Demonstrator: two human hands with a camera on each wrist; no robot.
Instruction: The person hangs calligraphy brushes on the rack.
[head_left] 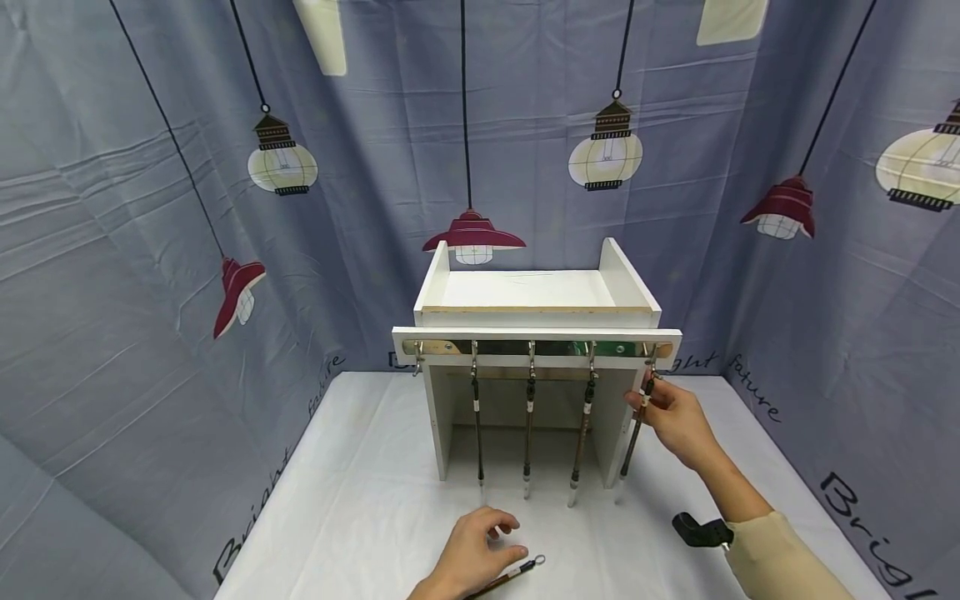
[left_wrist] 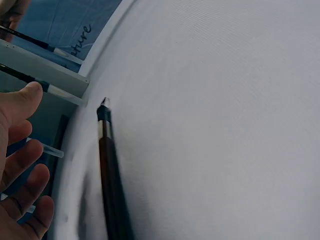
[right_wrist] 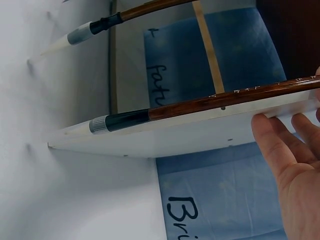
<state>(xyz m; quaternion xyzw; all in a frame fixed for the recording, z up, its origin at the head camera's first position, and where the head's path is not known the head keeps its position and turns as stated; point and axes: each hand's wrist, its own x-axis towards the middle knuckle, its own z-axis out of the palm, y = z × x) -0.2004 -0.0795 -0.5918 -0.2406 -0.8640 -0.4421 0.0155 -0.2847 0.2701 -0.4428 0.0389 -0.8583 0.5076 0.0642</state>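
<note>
At the right end of a white rack (head_left: 537,336), my right hand (head_left: 678,421) pinches the upper part of a calligraphy brush (head_left: 633,437) that hangs by a hook. The right wrist view shows this brush's brown handle (right_wrist: 200,102) and pale tip, with the fingers beside the rack's side panel. Three more brushes (head_left: 528,425) hang from hooks to the left, tips down. My left hand (head_left: 476,550), fingers loosely bent and holding nothing, is over the table beside another brush (head_left: 517,571). This one has a loop at its end; the left wrist view shows its dark handle (left_wrist: 107,175).
The rack has an open tray (head_left: 528,290) on top and a bare hook (head_left: 418,358) at its left end. It stands on a white-covered table (head_left: 360,467). A grey-blue curtain (head_left: 360,167) printed with lamps encloses the back and sides.
</note>
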